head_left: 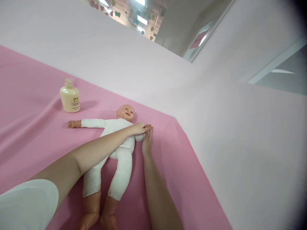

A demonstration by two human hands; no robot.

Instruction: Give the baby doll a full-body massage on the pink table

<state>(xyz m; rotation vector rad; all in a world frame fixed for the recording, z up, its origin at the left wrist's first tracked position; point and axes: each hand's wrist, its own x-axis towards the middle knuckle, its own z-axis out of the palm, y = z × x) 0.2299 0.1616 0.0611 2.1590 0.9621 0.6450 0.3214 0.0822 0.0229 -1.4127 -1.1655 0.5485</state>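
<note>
A baby doll with a white cloth body lies on its back on the pink sheet, its head toward the wall. My left hand reaches across the doll's chest, thumb and fingers closed on the doll's small hand at the right of the picture. From below, my right hand cups the same doll hand, its fingers pressed against it. The doll's other arm stretches out to the left. Parts of the doll's torso are hidden behind my left forearm.
A pale yellow pump bottle stands on the sheet, left of the doll's head. White walls rise behind and to the right of the pink surface. A window or mirror is set in the wall above.
</note>
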